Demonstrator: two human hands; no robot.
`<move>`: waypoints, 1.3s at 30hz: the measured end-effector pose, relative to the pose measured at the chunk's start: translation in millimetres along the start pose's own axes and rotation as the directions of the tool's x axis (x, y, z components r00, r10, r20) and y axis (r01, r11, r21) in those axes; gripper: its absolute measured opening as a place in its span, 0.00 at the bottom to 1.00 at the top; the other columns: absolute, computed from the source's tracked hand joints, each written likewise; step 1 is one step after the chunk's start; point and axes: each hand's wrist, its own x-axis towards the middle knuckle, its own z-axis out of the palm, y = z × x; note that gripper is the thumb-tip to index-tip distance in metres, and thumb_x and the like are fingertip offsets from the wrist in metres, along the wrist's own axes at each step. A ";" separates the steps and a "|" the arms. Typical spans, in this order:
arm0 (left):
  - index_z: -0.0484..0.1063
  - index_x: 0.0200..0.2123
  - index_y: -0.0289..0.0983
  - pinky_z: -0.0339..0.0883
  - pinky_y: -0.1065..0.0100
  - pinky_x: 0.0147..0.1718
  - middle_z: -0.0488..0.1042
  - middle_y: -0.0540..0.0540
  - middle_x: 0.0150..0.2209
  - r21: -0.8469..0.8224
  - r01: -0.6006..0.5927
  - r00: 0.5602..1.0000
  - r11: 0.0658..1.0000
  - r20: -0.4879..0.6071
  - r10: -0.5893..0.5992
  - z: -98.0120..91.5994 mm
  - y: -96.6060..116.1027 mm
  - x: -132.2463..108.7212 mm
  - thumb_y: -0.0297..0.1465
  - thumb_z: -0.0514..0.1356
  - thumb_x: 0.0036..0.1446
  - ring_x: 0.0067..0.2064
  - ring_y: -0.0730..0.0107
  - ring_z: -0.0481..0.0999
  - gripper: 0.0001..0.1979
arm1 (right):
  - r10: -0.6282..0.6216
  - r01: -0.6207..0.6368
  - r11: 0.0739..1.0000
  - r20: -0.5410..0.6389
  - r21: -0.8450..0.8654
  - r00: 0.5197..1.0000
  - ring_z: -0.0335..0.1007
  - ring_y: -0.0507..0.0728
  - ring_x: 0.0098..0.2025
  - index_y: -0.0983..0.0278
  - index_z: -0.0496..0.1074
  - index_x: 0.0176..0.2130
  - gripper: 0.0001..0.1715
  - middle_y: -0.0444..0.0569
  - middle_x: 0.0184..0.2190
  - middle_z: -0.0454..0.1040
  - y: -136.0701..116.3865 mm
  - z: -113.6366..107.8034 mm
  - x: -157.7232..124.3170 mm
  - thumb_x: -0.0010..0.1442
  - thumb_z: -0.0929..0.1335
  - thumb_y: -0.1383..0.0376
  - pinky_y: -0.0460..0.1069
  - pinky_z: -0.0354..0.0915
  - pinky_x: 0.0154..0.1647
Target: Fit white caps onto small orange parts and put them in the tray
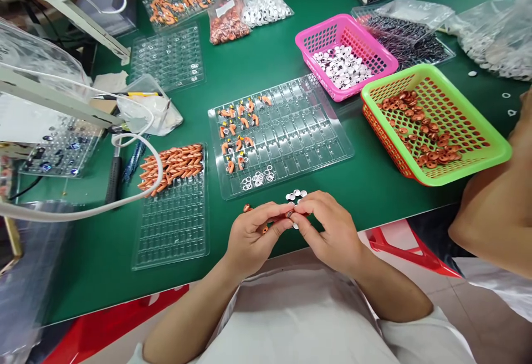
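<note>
Near the table's front edge, my left hand [257, 234] and my right hand [330, 231] meet with fingertips pinched on one small copper-coloured part [290, 215]. The fingers cover most of it, so its exact shape is hidden. Just behind the fingertips lie several small white discs [296, 194] with dark marks. Beside my left hand are a few loose copper-coloured pieces [247, 208], partly covered by the fingers. Beyond both hands, a clear plastic tray [291, 137] carries orange curved parts [239, 143] and a cluster of white rings [258, 178].
To the left, another clear tray [170, 236] holds rows of copper-coloured parts [177, 164]. A pink basket [305, 40] of white discs and a green basket [490, 150] of copper pieces stand right. A white cable [83, 215] loops at left; a co-worker's arm [494, 209] is at right.
</note>
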 end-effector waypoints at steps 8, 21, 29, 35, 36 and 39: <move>0.81 0.46 0.42 0.76 0.77 0.36 0.82 0.49 0.34 -0.191 0.109 0.994 0.976 0.045 -0.102 -2.6 -0.7 -0.9 0.21 0.65 0.57 0.34 0.74 0.81 0.15 | -0.021 0.015 0.995 0.060 0.096 0.998 0.75 0.55 0.42 0.60 0.72 0.41 0.07 0.48 0.37 0.79 -0.2 -10.4 5.1 0.65 0.66 0.71 0.52 0.67 0.44; 0.77 0.52 0.42 0.73 0.73 0.35 0.79 0.46 0.34 -0.169 0.011 0.983 0.986 0.182 0.021 -10.2 -8.4 0.1 0.19 0.61 0.61 0.36 0.72 0.77 0.19 | -0.081 0.085 0.996 0.106 -0.027 0.991 0.74 0.54 0.37 0.62 0.74 0.35 0.05 0.47 0.35 0.80 -1.2 -14.3 8.2 0.63 0.68 0.71 0.51 0.65 0.41; 0.78 0.52 0.41 0.73 0.71 0.31 0.79 0.46 0.30 -0.176 -0.024 0.978 0.984 0.200 0.060 -13.9 -11.0 2.2 0.21 0.61 0.61 0.32 0.71 0.76 0.17 | -0.149 0.167 0.978 0.146 -0.123 0.978 0.75 0.55 0.37 0.63 0.74 0.34 0.06 0.48 0.34 0.80 -4.2 -16.0 10.2 0.64 0.67 0.70 0.53 0.65 0.41; 0.78 0.50 0.40 0.73 0.68 0.30 0.79 0.45 0.28 -0.213 -0.010 0.971 0.977 0.230 0.060 -16.9 -11.5 3.5 0.24 0.62 0.61 0.31 0.68 0.77 0.15 | -0.185 0.202 0.976 0.188 -0.076 0.965 0.74 0.55 0.36 0.62 0.74 0.36 0.08 0.51 0.35 0.79 -4.2 -16.3 9.7 0.66 0.65 0.70 0.51 0.69 0.36; 0.79 0.50 0.39 0.73 0.68 0.30 0.79 0.45 0.27 -0.212 -0.016 0.972 0.977 0.227 0.066 -17.2 -11.5 3.8 0.24 0.62 0.61 0.31 0.68 0.77 0.14 | -0.194 0.210 0.975 0.181 -0.068 0.964 0.74 0.55 0.36 0.62 0.74 0.37 0.08 0.51 0.34 0.79 -3.9 -15.5 9.1 0.66 0.65 0.70 0.50 0.70 0.36; 0.80 0.48 0.38 0.71 0.67 0.30 0.79 0.44 0.26 -0.196 -0.040 0.972 0.980 0.222 0.084 -17.8 -11.0 4.8 0.26 0.63 0.61 0.30 0.68 0.76 0.12 | -0.217 0.229 0.971 0.161 -0.064 0.963 0.73 0.56 0.36 0.63 0.74 0.38 0.08 0.51 0.34 0.78 -3.5 -12.6 6.1 0.65 0.65 0.71 0.51 0.70 0.36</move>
